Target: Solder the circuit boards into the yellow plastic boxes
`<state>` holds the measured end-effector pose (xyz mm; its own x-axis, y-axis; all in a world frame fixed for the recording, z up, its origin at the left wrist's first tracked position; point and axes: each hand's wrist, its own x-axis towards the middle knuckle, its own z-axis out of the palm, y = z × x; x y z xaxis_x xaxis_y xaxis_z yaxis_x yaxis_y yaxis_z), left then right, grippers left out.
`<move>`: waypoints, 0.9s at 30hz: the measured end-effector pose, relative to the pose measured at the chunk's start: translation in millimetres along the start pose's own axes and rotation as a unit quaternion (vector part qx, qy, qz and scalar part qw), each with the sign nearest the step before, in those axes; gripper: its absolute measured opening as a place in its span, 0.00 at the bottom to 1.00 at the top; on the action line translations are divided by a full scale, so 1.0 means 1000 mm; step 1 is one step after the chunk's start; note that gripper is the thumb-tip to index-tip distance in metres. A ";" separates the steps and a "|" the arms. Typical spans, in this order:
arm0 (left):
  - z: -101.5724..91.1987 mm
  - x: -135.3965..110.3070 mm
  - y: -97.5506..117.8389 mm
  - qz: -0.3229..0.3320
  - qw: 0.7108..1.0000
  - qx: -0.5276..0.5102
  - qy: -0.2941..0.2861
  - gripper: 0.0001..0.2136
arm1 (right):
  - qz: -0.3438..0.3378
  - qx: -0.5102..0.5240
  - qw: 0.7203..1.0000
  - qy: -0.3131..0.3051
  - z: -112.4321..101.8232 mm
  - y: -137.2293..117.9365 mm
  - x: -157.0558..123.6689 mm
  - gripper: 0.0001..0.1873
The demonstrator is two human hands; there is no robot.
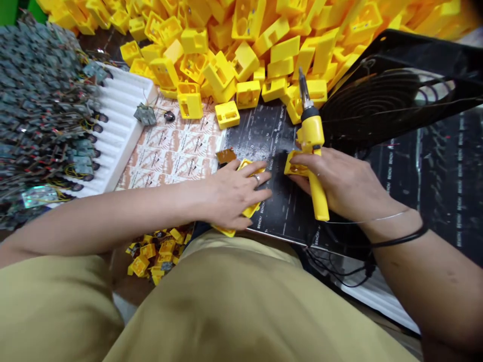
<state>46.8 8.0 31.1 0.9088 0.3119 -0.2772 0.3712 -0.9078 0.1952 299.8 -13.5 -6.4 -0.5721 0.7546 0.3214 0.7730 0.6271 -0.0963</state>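
Observation:
My left hand [237, 193] lies palm down with its fingers spread over a yellow plastic housing [247, 168] on the bench. Part of another yellow piece [225, 231] shows under its heel at the bench edge. In my right hand [347, 181] is a yellow soldering gun [313, 133], its metal tip pointing up and away from me. A small yellow housing [292, 166] sits between the thumb and fingers of that same hand. Just beyond my left hand lies a small brownish flat piece [226, 155]. The right fingers are partly hidden behind the gun.
Yellow housings [226, 70] are heaped along the back. Green circuit boards with wires [45, 110] crowd the left, beside a ridged white foam tray [123, 95]. One board [145, 114] lies apart. A black fan [381, 95] stands at right; more yellow parts [158, 254] lie below the bench.

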 end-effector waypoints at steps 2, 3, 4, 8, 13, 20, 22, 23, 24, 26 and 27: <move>-0.010 -0.035 0.001 -0.010 1.000 -0.006 -0.020 0.24 | -0.006 0.000 1.000 0.007 -0.001 -0.004 -0.002 0.13; -0.019 -0.053 0.000 -0.023 0.999 -0.017 -0.044 0.22 | -0.011 0.007 1.000 0.014 -0.001 -0.007 -0.002 0.14; -0.029 -0.068 0.000 -0.024 0.996 -0.038 -0.077 0.19 | -0.017 0.017 0.999 0.022 -0.002 -0.010 -0.002 0.15; -0.056 -0.078 -0.017 -0.064 0.980 -0.069 -0.176 0.10 | -0.026 0.055 0.997 0.046 0.002 -0.022 0.005 0.17; -0.016 -0.005 -0.084 -0.253 0.954 0.020 0.159 0.21 | -0.004 0.052 0.998 0.043 0.013 -0.032 0.007 0.18; 0.000 0.013 -0.076 -0.228 0.945 -0.150 0.182 0.22 | 0.019 0.091 0.994 0.064 0.008 -0.034 -0.004 0.17; -0.008 0.005 -0.055 -0.202 0.946 -0.222 0.123 0.22 | 0.023 0.101 0.992 0.067 0.005 -0.034 -0.006 0.17; -0.010 0.001 -0.047 -0.209 0.946 -0.227 0.096 0.22 | 0.022 0.105 0.992 0.068 0.004 -0.034 -0.007 0.18; -0.010 -0.002 -0.041 -0.232 0.948 -0.205 0.074 0.22 | 0.020 0.107 0.992 0.067 0.003 -0.034 -0.007 0.18; -0.007 -0.008 -0.036 -0.291 0.950 -0.105 0.041 0.22 | 0.011 0.112 0.992 0.057 0.004 -0.035 -0.008 0.18; -0.004 -0.011 -0.036 -0.310 0.949 -0.053 0.033 0.21 | 0.007 0.113 0.992 0.053 0.004 -0.035 -0.008 0.18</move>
<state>24.5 38.9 31.0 0.5180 0.7967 -0.3112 0.8523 -0.5117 0.1085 276.0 -41.0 -9.5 -0.5202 0.7465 0.4149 0.6927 0.6530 -0.3062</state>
